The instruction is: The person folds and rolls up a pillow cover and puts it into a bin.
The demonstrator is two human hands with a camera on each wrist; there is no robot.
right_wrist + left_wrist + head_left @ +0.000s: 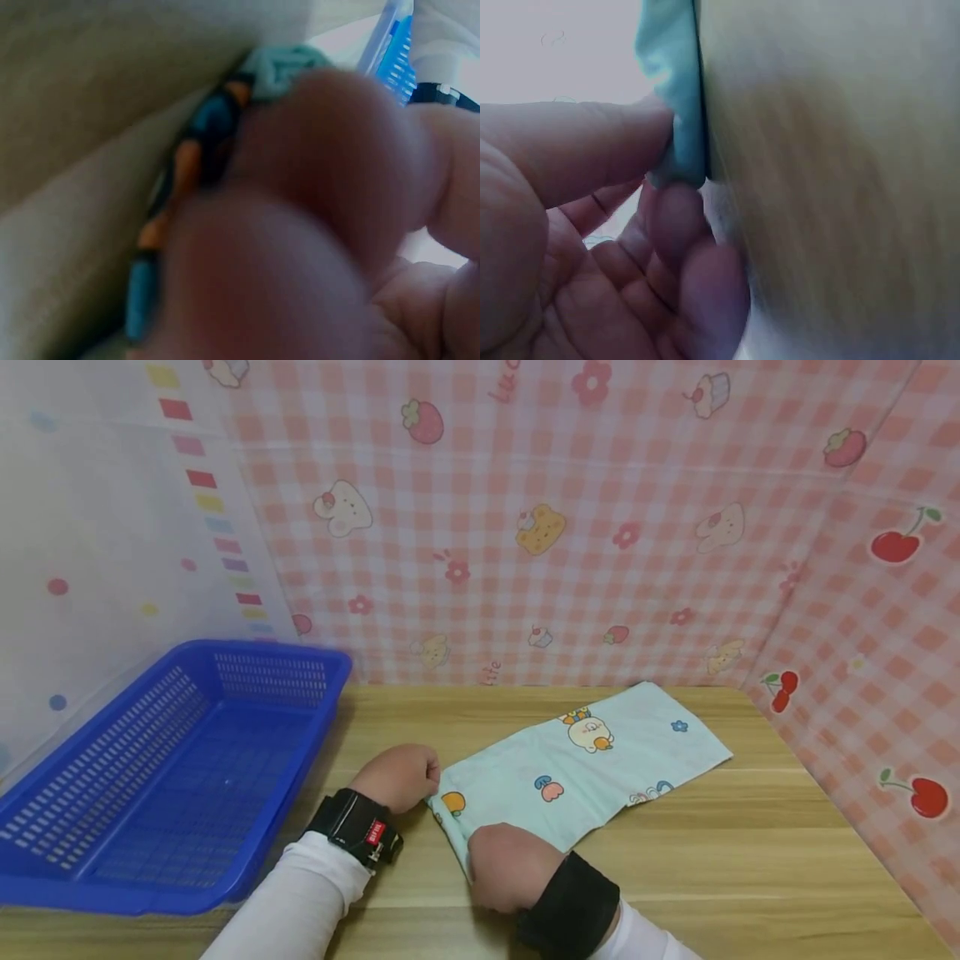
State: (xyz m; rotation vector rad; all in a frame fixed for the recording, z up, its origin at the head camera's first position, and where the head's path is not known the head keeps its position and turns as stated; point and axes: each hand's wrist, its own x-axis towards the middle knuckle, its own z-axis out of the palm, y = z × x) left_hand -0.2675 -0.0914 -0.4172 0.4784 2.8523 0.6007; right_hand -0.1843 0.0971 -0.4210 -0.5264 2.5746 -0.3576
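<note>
A mint-green printed cloth (pixel 570 768) lies as a long folded strip slanting across the table, its left end turned over into a narrow roll. My left hand (pixel 399 777) pinches the far corner of that end; in the left wrist view, thumb and fingers hold the cloth's folded edge (pixel 679 90). At the near corner, my right hand (pixel 513 868) grips the same end with curled fingers. Close up in the right wrist view, the rolled layers of the cloth (pixel 285 67) show at the tip, with orange and blue print along the roll beside the blurred fingers.
A blue plastic basket (pixel 292 777) with slotted sides stands left of my left arm. The wood-grain table (pixel 712 852) meets a pink checked backdrop (pixel 480 610) behind and another checked sheet (pixel 847 710) on the right. A white sheet (pixel 97 527) hangs behind the basket.
</note>
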